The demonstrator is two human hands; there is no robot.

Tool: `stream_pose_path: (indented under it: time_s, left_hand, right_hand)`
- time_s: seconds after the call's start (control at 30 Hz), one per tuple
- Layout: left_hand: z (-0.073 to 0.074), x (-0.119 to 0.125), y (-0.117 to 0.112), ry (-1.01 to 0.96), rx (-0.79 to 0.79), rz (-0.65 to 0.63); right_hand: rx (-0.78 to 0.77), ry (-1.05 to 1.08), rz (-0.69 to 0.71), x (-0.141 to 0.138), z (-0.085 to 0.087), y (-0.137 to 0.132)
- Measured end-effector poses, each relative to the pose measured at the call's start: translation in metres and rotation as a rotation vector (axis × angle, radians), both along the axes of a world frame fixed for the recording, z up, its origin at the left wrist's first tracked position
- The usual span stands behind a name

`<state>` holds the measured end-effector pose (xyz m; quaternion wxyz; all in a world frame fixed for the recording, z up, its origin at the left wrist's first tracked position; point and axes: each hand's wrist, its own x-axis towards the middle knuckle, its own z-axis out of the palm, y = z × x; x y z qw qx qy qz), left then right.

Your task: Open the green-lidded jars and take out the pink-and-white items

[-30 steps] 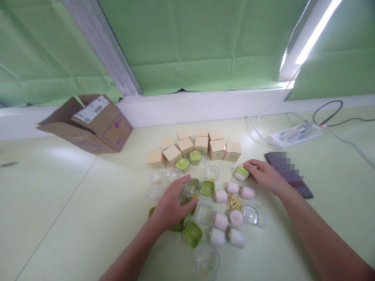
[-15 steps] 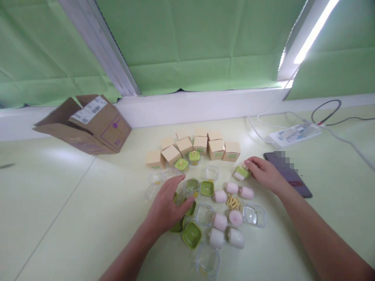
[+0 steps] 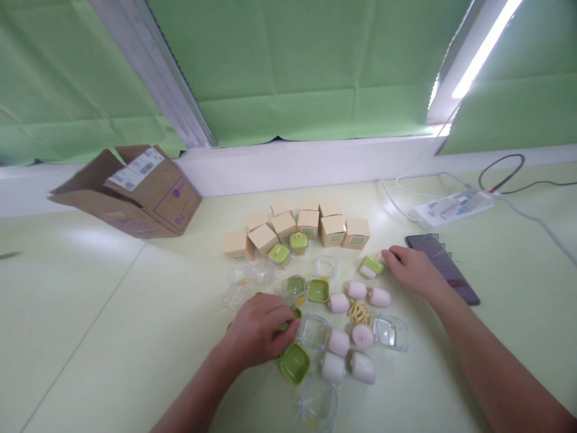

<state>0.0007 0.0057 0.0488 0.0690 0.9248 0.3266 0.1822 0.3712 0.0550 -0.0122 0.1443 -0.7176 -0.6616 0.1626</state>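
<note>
My left hand (image 3: pixel 261 329) is over a group of small green square lids, its fingers curled and its thumb bent in. Green shows between thumb and fingers, so it grips a green lid (image 3: pixel 283 327), mostly hidden. Just below lies another green lid (image 3: pixel 295 363), hollow side up. My right hand (image 3: pixel 411 270) rests on the table with fingers curled together, holding nothing visible. Beside its fingertips, slightly apart, lies a green lid with a white piece under it and a yellow loop (image 3: pixel 371 266). Pink cylinders (image 3: pixel 357 290) and a pile of yellow loops (image 3: pixel 359 312) lie between the hands.
Small cardboard boxes (image 3: pixel 333 231) stand in rows behind two green-lidded clear containers (image 3: pixel 279 255). Open clear containers (image 3: pixel 314 332) and white cylinders (image 3: pixel 333 367) lie nearer. A large open carton (image 3: pixel 148 198) is at left; a phone (image 3: pixel 444 270) and power strip (image 3: pixel 453 207) at right.
My left hand has moved down slightly and its fingers have curled in over the green lids. My right hand has drawn a little right, off the lid with the yellow loop.
</note>
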Motion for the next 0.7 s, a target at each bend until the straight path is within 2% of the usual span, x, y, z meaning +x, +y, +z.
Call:
stream_pose_path:
  time_s: [0.1, 0.37, 0.7]
  left_hand:
    - [-0.004, 0.002, -0.001, 0.066, 0.037, -0.049]
    - [-0.017, 0.004, 0.001, 0.064, 0.080, -0.112]
    - [-0.018, 0.004, 0.002, 0.073, 0.059, -0.118]
  right_hand:
    - [-0.018, -0.057, 0.043, -0.001, 0.001, 0.000]
    - [-0.032, -0.138, 0.107, -0.006, 0.007, -0.001]
    - [-0.016, -0.160, 0.141, -0.005, 0.008, -0.002]
